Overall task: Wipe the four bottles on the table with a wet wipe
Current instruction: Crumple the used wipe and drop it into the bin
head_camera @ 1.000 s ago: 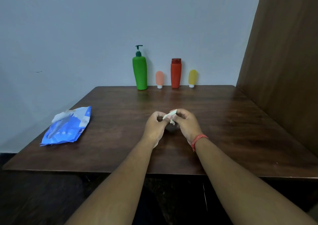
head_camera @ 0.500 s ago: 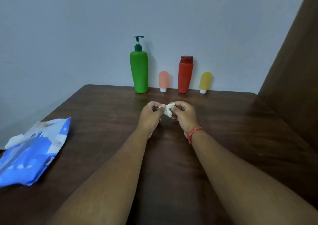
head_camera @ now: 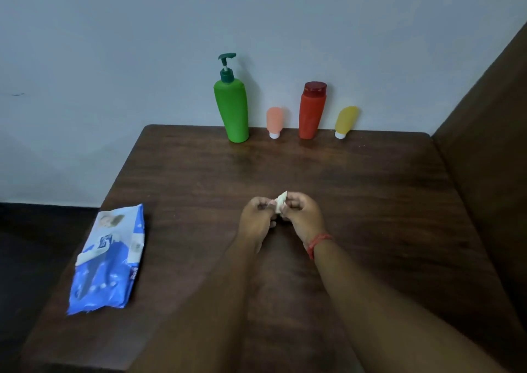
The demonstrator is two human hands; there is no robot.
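Observation:
A row of bottles stands against the wall at the back of the dark wooden table (head_camera: 370, 190): a tall green pump bottle (head_camera: 232, 110), a small pink tube (head_camera: 274, 121), a red bottle (head_camera: 311, 111) and a small yellow tube (head_camera: 345, 121). Over the middle of the table my left hand (head_camera: 255, 218) and my right hand (head_camera: 303, 215) meet. Together they pinch a small folded white wet wipe (head_camera: 280, 202) between their fingertips. Most of the wipe is hidden by the fingers. A red band circles my right wrist.
A blue wet wipe pack (head_camera: 109, 261) lies flat near the table's left edge, its flap lifted. A brown wooden panel (head_camera: 490, 150) rises along the right side. The grey wall stands right behind the bottles.
The view has tilted down and the bottles now look farther off. Both hands stay together on the folded wipe, nearer to me on the table. The pack shows more fully.

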